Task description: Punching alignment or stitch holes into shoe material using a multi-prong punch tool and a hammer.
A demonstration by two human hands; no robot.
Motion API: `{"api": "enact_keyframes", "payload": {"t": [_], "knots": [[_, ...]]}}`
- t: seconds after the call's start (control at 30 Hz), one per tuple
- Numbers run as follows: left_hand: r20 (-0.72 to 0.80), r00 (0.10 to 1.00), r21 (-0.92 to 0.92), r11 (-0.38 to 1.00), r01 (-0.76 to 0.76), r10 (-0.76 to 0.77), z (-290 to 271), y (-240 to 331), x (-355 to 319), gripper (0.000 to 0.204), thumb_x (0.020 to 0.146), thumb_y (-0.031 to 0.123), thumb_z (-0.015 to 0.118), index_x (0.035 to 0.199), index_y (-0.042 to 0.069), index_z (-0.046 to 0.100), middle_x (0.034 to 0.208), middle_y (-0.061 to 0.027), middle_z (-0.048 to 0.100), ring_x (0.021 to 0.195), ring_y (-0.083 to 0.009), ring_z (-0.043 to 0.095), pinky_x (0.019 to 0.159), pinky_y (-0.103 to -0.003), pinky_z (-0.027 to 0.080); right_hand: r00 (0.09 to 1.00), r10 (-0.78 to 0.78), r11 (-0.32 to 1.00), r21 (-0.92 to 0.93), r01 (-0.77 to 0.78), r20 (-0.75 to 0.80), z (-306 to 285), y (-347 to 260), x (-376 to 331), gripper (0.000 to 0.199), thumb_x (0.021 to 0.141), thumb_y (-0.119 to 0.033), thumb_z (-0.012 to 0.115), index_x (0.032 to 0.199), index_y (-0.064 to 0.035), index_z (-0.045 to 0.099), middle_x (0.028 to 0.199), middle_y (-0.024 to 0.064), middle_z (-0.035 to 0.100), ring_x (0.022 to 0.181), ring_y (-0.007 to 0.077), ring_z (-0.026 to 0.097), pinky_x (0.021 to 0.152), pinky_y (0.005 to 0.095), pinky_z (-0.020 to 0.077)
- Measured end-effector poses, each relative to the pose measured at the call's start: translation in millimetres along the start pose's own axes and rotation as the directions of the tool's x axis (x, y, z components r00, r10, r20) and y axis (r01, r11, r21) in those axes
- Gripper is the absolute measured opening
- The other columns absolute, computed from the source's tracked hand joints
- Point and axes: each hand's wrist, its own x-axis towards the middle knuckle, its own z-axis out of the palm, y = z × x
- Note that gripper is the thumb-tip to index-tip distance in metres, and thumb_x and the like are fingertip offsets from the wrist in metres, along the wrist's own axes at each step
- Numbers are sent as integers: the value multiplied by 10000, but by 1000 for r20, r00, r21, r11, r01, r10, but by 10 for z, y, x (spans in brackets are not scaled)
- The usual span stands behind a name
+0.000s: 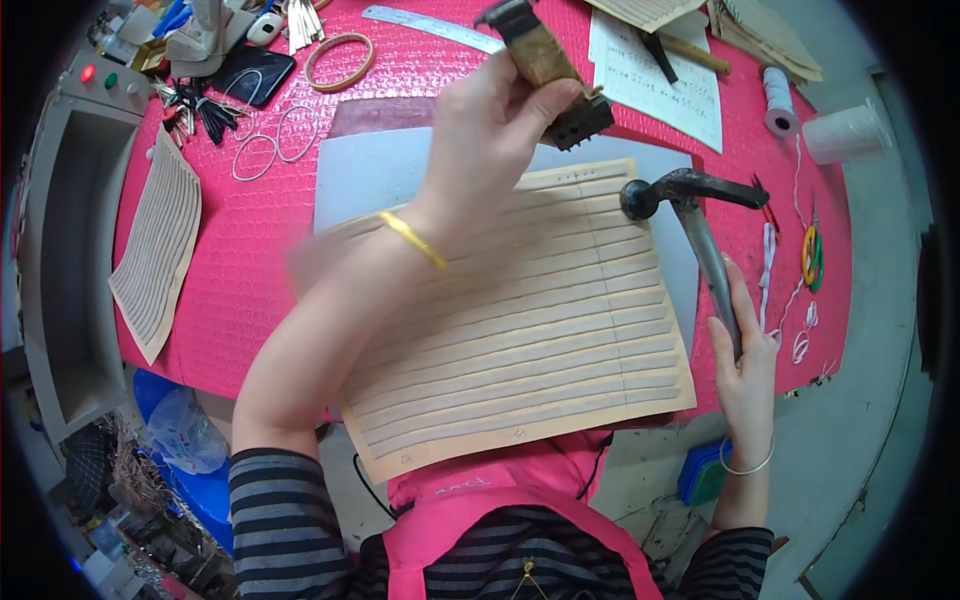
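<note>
My left hand (500, 130) is closed round a tape-wrapped punch block (541, 58) and holds it above the far edge of a striped sheet. Dark stubby teeth show at the block's lower end. In my right hand (742, 360) is a hammer (712, 260), gripped by its grey metal handle, with its rounded dark head over the sheet's far right corner. The cream sheet (500, 330) carries many parallel grey strips and lies tilted on a pale board (680, 270). Small marks dot its far right strip. My left forearm hides part of its left side.
Pink covering (240, 280) lines the table. A second striped sheet (160, 255) lies left, beside a grey machine. Behind are a phone (255, 75), a tape ring (340, 62), a steel ruler (430, 28) and papers (660, 90). Thread spools (779, 100) and scissors (812, 255) sit right.
</note>
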Motion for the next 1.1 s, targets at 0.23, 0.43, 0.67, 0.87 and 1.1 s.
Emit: {"api": "enact_keyframes", "payload": {"t": [0.23,0.43,0.67,0.87,1.1], "knots": [[310,947,486,870,-83,-83,-20,-214,-93,149,765,78,607,844,-35,550,686,-85,613,637,-101,592,534,-231,460,983,-156,986,50,162,-94,89,147,25,461,795,-23,437,1249,-58,372,955,211,567,593,202,545,574,278,422],[370,929,514,828,-224,22,8,-216,-79,165,744,104,629,818,-16,542,654,-102,601,568,-153,593,497,-256,448,998,-63,998,24,63,-20,28,153,15,486,811,-29,430,1284,-56,325,1086,98,553,640,102,510,631,209,404],[460,877,539,743,-397,135,-63,-238,-116,175,725,99,633,768,8,489,584,-129,541,510,-260,547,449,-312,408,958,14,894,432,117,-288,-161,501,26,357,827,-73,455,1183,-71,458,611,-28,434,440,31,329,412,162,243],[511,835,482,736,-475,204,156,-175,-84,196,742,112,611,734,28,435,568,-139,511,499,-293,521,439,-349,387,498,-341,863,-56,502,-797,-1187,196,-12,185,864,-124,411,991,-2,469,747,18,469,514,56,402,442,167,315],[553,799,480,694,-536,235,-6,-181,-197,213,737,122,614,721,30,424,570,-144,502,505,-302,515,447,-371,383,933,-297,953,-5,302,-201,-573,-125,-43,470,818,-62,471,1270,-36,347,1132,94,488,788,62,488,686,185,418]]}}
